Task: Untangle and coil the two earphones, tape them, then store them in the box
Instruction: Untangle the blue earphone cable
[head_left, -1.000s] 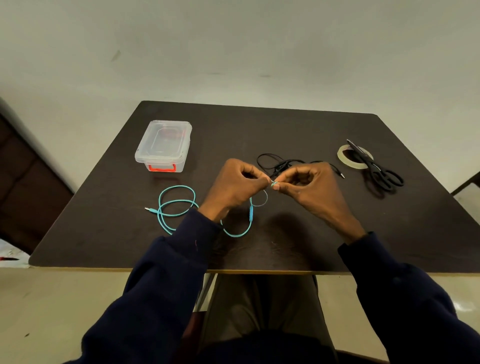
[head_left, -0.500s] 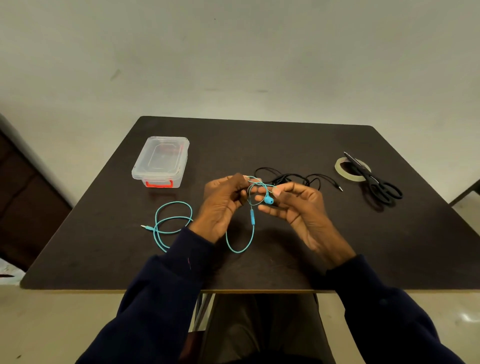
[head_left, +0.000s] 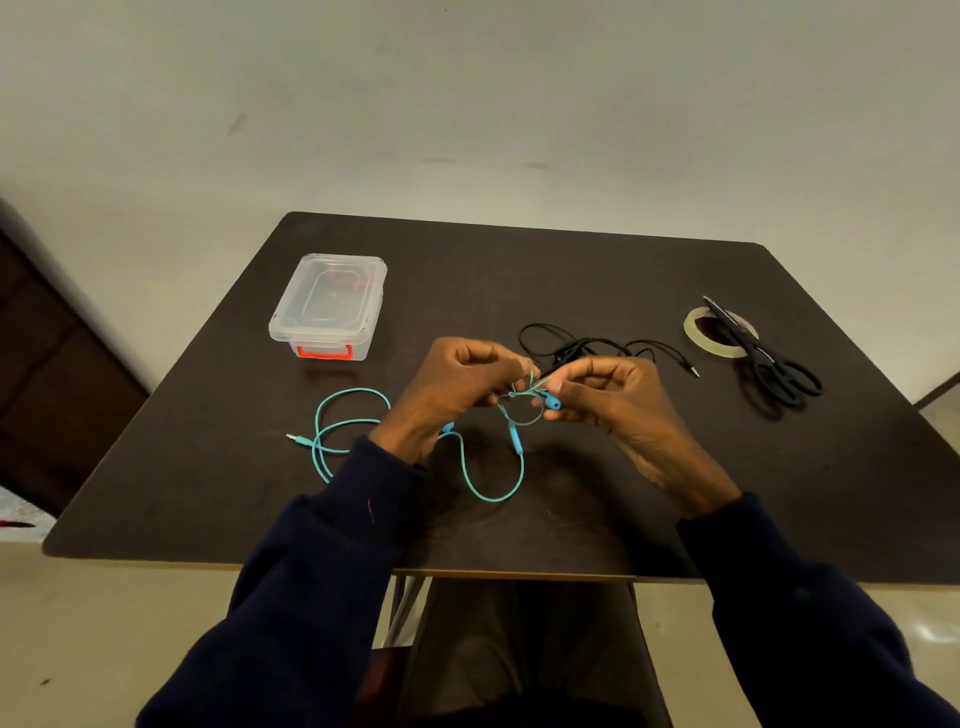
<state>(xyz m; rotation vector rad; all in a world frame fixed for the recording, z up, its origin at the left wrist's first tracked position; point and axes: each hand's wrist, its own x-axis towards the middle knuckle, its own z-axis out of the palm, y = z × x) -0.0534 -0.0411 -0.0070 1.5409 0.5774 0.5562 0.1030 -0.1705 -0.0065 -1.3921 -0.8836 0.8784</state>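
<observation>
A dark table (head_left: 571, 270) bears black scissors (head_left: 763, 358); left, perhaps a cabinet (head_left: 47, 364).

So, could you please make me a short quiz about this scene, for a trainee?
1. True or false: the scissors lie across the tape roll.
2. What do the left hand and the right hand pinch? A: blue earphone. B: tape roll. C: scissors.
3. Fill in: the box stands on the person's ___ side.
Key: 1 true; 2 A; 3 left.
</observation>
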